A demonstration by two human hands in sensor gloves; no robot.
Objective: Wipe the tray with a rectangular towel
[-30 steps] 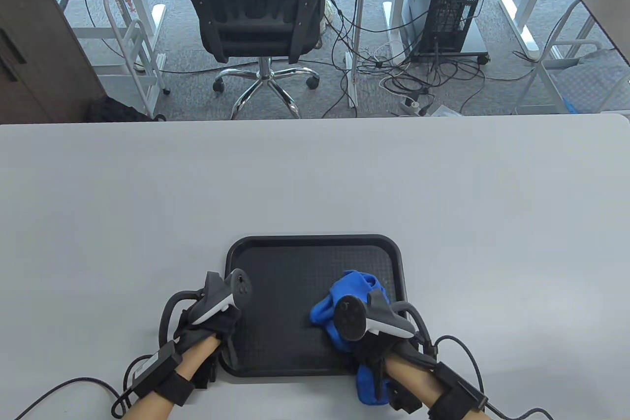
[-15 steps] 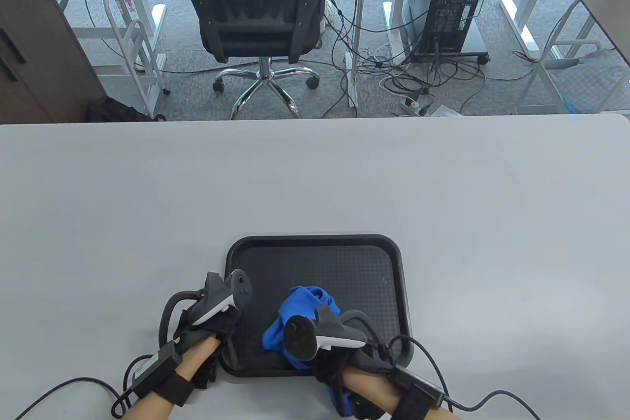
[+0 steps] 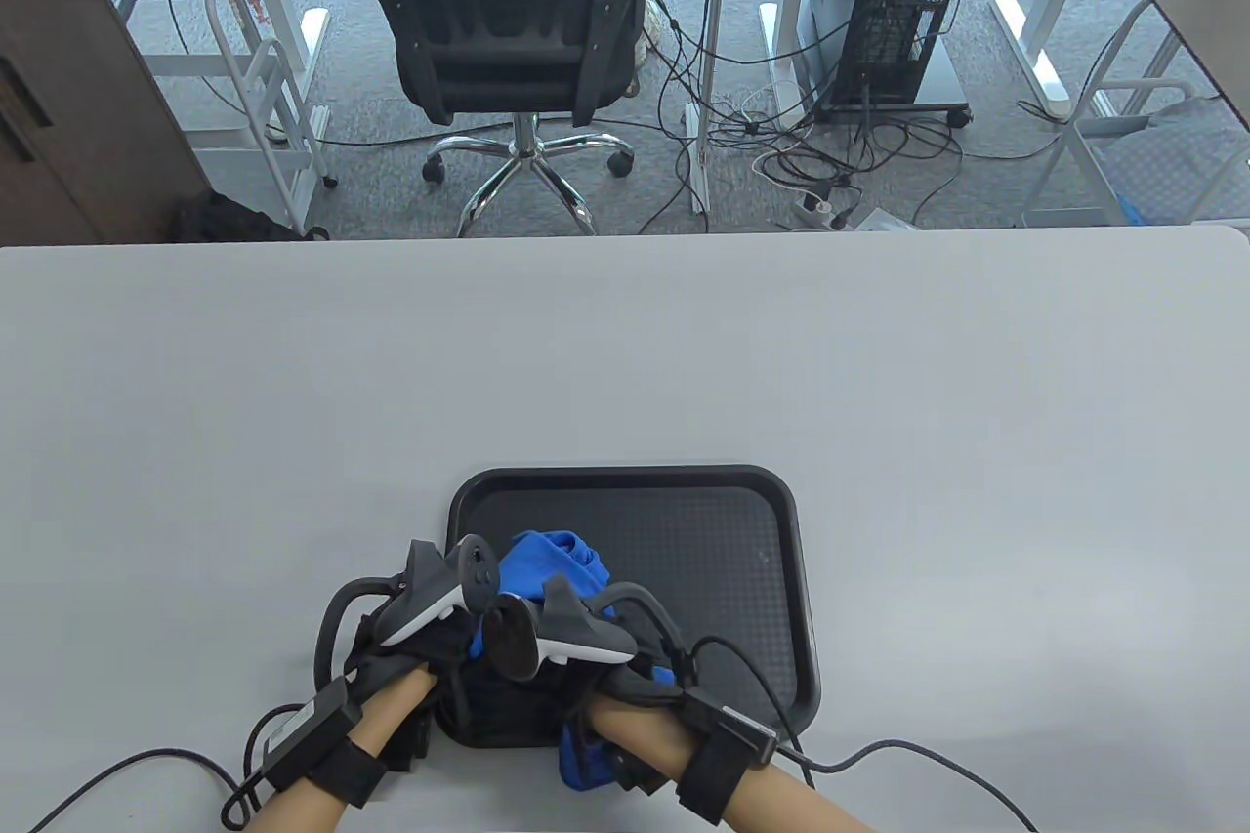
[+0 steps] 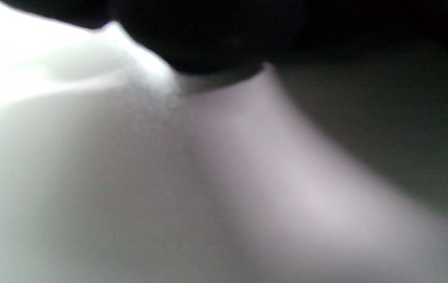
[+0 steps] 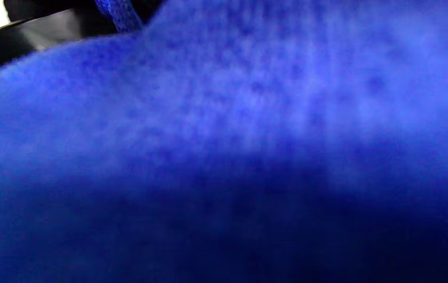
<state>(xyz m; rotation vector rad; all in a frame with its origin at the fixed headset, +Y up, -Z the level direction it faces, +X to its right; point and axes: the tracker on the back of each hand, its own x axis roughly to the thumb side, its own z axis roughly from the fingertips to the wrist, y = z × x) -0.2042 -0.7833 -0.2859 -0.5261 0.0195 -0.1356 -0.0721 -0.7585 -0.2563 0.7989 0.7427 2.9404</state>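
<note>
In the table view the right hand [image 3: 576, 667], in a black sensor glove with a grey-and-white tracker strapped on its back, lies low in the frame over the crumpled blue cloth towel [image 3: 552, 564]. It presses the bunched cloth onto the lower left part of the tray, with blue folds showing above the tracker and a tail of cloth below the wrist. How far its fingers curl cannot be told, since the tracker hides them. The right wrist view adds only the towel's surface [image 5: 247, 118]: a blurred, fuzzy knit weave filling nearly the whole frame.

The left hand [image 3: 415, 647], gloved and tracked alike, sits just left of the right, at the tray's lower left corner, its fingers over the rim; whether they grip it cannot be told. The left wrist view is blurred, showing only a pale smooth surface under a dark shape at the top.

The black rectangular plastic tray [image 3: 771, 520] has rounded corners, a raised rim and a finely dimpled floor. It lies on the smooth light-grey bench [image 3: 625, 354], low and centre in the frame.
</note>
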